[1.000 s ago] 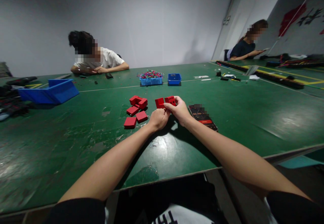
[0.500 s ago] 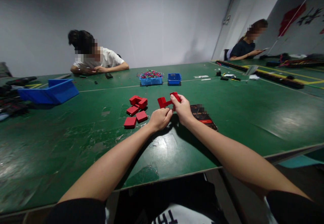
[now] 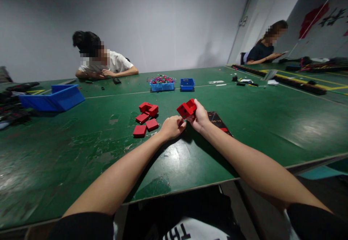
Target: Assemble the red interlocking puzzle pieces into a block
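Plainly, the right hand (image 3: 200, 118) holds an angular red piece (image 3: 187, 109).

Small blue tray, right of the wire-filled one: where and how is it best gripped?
I'd pinch the near wall of the small blue tray at its rim, coming from the wearer's side and above. It stands upright and open-topped, that wall facing the wearer with green tabletop before it; the wire-filled tray sits close on its left.

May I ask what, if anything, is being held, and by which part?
The right hand holds a red piece by its right end; for the left hand, I cannot tell.
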A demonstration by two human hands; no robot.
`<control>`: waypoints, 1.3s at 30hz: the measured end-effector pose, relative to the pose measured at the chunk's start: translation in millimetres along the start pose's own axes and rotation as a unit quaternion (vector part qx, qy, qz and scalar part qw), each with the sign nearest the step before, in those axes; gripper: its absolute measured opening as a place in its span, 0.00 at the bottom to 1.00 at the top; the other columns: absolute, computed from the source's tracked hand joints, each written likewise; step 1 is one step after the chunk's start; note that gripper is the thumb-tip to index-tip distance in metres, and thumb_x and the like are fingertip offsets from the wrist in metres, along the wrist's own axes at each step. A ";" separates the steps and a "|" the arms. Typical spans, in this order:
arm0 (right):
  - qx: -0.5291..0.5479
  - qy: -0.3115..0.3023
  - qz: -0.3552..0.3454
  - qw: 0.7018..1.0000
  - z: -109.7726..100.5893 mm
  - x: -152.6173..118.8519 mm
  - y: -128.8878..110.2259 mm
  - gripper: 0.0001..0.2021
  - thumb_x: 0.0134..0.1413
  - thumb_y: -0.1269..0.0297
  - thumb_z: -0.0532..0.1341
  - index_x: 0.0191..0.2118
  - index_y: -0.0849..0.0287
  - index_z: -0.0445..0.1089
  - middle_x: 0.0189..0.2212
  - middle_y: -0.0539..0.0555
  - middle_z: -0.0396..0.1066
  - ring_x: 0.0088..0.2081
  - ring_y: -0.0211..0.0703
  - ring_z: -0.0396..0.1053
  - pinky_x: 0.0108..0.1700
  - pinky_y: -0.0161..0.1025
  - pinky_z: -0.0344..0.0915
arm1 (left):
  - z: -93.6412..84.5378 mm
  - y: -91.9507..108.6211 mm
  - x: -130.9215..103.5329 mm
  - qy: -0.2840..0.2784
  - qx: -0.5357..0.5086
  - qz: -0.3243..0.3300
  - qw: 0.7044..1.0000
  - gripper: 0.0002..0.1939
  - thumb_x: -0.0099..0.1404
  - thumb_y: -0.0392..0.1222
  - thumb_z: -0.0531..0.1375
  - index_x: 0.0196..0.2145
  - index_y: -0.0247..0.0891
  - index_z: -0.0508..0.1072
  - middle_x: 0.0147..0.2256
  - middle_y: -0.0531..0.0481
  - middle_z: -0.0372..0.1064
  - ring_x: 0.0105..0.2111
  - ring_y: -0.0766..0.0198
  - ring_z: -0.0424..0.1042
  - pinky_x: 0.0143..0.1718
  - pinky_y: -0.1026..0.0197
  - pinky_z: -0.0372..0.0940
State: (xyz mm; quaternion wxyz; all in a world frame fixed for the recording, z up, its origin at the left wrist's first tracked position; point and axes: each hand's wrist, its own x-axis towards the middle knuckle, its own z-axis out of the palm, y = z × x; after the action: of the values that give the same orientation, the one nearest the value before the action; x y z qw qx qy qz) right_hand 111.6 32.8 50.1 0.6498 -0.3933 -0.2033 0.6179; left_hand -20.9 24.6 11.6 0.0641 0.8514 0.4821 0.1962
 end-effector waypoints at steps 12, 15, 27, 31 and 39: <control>-0.046 0.008 -0.033 0.998 -1.5 -0.4 3.4 0.12 0.56 0.52 0.62 0.31 0.56 0.68 0.19 0.46 0.69 0.17 0.33 0.59 0.20 0.32 0.59 | -12.7 11.9 -7.5 0.004 0.167 -0.034 0.985 0.21 0.68 0.49 0.53 0.52 0.34 0.70 0.49 0.32 0.70 0.49 0.41 0.69 0.50 0.43 0.61; -0.049 0.013 -0.042 0.998 -2.4 0.8 3.5 0.13 0.55 0.53 0.63 0.28 0.56 0.65 0.17 0.44 0.66 0.16 0.32 0.55 0.19 0.31 0.55 | -16.1 17.1 -12.0 -0.004 0.220 -0.096 0.971 0.25 0.69 0.53 0.51 0.52 0.31 0.71 0.49 0.28 0.69 0.50 0.37 0.67 0.51 0.36 0.59; -0.035 0.001 -0.017 0.999 0.1 -2.0 2.0 0.13 0.59 0.54 0.61 0.30 0.58 0.68 0.19 0.47 0.69 0.16 0.31 0.56 0.18 0.30 0.56 | -32.9 17.6 -14.7 -0.158 0.134 -0.267 0.941 0.41 0.65 0.68 0.46 0.69 0.44 0.52 0.71 0.36 0.39 0.68 0.26 0.40 0.54 0.15 0.47; -0.029 -0.006 -0.014 0.999 0.2 -0.9 2.9 0.14 0.58 0.52 0.62 0.30 0.58 0.68 0.19 0.48 0.71 0.16 0.32 0.58 0.18 0.31 0.58 | -29.1 13.7 -15.1 -0.137 0.145 -0.227 0.953 0.39 0.66 0.67 0.46 0.68 0.45 0.54 0.71 0.36 0.42 0.68 0.26 0.43 0.53 0.15 0.47; 0.021 -0.012 -0.003 1.000 3.0 -2.3 0.3 0.15 0.65 0.53 0.56 0.31 0.58 0.67 0.18 0.47 0.71 0.17 0.34 0.64 0.20 0.30 0.64 | -11.3 4.0 -8.9 -0.032 0.089 0.031 0.995 0.29 0.70 0.46 0.53 0.65 0.36 0.55 0.67 0.32 0.50 0.68 0.44 0.50 0.63 0.37 0.57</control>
State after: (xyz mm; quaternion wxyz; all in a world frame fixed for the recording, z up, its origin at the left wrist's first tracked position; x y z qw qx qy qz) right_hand 108.8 31.4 52.2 0.6572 -0.3716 -0.1993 0.6247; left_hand -26.3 14.0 20.7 -0.0023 0.8742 0.4686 0.1272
